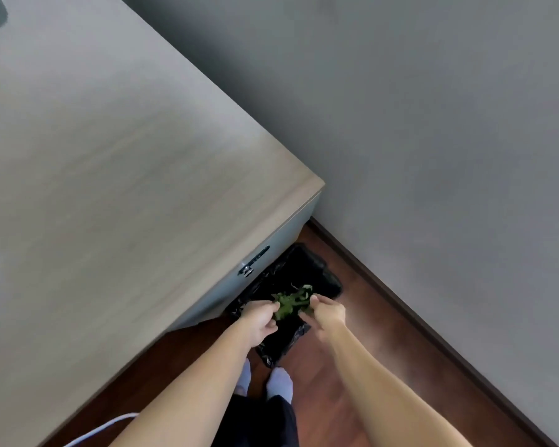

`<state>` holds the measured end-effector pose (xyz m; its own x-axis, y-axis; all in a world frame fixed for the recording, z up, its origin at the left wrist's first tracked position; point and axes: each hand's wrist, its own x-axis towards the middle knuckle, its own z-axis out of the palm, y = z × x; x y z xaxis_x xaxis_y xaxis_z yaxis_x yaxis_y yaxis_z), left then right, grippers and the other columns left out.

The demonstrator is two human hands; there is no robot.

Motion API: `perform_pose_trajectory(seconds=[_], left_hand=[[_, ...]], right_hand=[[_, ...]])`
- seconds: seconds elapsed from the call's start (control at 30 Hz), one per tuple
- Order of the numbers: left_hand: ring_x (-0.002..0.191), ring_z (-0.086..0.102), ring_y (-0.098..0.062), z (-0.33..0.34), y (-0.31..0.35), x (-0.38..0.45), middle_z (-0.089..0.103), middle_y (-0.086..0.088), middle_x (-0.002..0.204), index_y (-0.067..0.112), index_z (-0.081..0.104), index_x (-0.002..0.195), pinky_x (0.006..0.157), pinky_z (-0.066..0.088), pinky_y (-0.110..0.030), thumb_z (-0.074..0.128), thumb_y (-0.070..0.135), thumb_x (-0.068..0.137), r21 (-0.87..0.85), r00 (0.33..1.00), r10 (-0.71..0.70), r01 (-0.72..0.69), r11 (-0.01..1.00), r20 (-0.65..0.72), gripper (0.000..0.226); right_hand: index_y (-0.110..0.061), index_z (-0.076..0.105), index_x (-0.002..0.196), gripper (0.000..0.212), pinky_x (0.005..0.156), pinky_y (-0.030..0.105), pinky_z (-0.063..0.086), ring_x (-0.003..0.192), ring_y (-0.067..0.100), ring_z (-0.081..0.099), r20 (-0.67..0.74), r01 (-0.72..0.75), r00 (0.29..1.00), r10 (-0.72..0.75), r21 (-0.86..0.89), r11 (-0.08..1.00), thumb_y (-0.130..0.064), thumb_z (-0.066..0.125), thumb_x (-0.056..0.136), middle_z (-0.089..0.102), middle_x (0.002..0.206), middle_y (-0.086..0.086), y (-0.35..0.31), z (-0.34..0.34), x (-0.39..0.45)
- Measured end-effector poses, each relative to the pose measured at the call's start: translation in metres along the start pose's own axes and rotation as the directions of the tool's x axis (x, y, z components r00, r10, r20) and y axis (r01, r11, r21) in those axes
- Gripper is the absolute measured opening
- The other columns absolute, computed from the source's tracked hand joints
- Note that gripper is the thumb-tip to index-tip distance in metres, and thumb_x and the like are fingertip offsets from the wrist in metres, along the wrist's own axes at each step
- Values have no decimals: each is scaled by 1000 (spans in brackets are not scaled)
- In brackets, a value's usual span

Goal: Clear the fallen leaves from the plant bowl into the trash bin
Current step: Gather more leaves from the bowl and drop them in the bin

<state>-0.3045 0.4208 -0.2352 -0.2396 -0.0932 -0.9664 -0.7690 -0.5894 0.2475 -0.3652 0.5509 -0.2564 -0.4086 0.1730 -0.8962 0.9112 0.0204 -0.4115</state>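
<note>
The clump of green leaves (292, 303) sits low in the middle of the frame, pinched between my two hands and hanging directly over the black-lined trash bin (307, 272) that stands on the wooden floor (352, 350), tucked against the side of the desk (110, 156) and near the wall (433, 124). That is the relation the next move depends on: the leaves are already above the bin's dark opening, so they only have to go straight down, away from my fingers. The clump stretches roughly from lower left to upper right, with my left hand (259, 321) at its lower-left end and my right hand (326, 312) at its right end, so both are equally close, each touching it. My left hand's fingers are curled in with the tips closed on the leaves; my right hand does the same, thumb and fingertips drawn together on the green, the rest of the fingers loosely bent. Neither hand is spread. A few strands stick out toward the upper right, beyond my right fingertips, and I judge these may cling when I let go. My socked feet (279, 382) stand just below the bin's near edge. The plant bowl is not in the frame, so I cannot say how much is left in it. A white cable (104, 427) runs along the lower left.
</note>
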Motion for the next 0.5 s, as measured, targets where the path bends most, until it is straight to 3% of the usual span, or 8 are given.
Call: perform_pose_trajectory(seconds=[0.03, 0.13, 0.2, 0.3, 0.4, 0.5], left_hand=[[86, 50, -25, -1, 1, 5, 52, -11, 93, 2, 56, 118, 104, 42, -42, 55, 7, 93, 13, 1000, -8, 8, 1000, -2, 26], [127, 44, -31, 0, 6, 5, 47, -14, 134, 4, 46, 136, 109, 37, -44, 55, 13, 94, 12, 1000, -3, 3, 1000, 10, 44], [129, 43, -30, 2, 14, -6, 49, -12, 134, 5, 42, 140, 108, 38, -43, 55, 17, 94, 4, 1000, 10, -10, 1000, 25, 48], [139, 37, -30, 9, 33, -37, 37, -13, 151, 6, 34, 145, 109, 37, -42, 52, 24, 95, 6, 997, 45, -46, 999, 67, 56], [138, 39, -32, 15, 55, -80, 41, -13, 148, 3, 36, 144, 111, 36, -45, 50, 23, 96, 6, 988, 114, -115, 993, 103, 54], [125, 50, -28, 16, 76, -129, 54, -10, 128, 5, 48, 135, 107, 37, -43, 48, 27, 97, 27, 967, 198, -205, 978, 161, 44]], right_hand=[[-2, 61, 120, 29, 77, 35, 57, 80, 26, 64, 2, -5, 1000, 5, 8, 1000, -8, 57, 92, 60, 120, 17, 0, 1, 5], [-3, 57, 126, 32, 85, 35, 56, 92, 28, 63, -18, -4, 1000, 4, -9, 1000, -9, 51, 95, 59, 124, 18, -8, 0, -1], [-1, 57, 125, 32, 88, 36, 55, 92, 27, 62, -5, 8, 1000, -8, -4, 1000, -8, 50, 95, 58, 126, 19, -19, -4, -14], [4, 56, 124, 31, 93, 39, 53, 108, 35, 61, 31, 54, 998, -55, 29, 998, -3, 50, 94, 57, 127, 23, -42, -8, -44], [7, 54, 123, 31, 98, 42, 50, 112, 38, 59, 83, 119, 989, -124, 61, 991, -2, 50, 94, 57, 126, 26, -72, -11, -87], [8, 54, 123, 31, 97, 40, 51, 111, 38, 60, 144, 189, 970, -197, 69, 980, -3, 50, 94, 58, 124, 27, -105, -12, -128]])
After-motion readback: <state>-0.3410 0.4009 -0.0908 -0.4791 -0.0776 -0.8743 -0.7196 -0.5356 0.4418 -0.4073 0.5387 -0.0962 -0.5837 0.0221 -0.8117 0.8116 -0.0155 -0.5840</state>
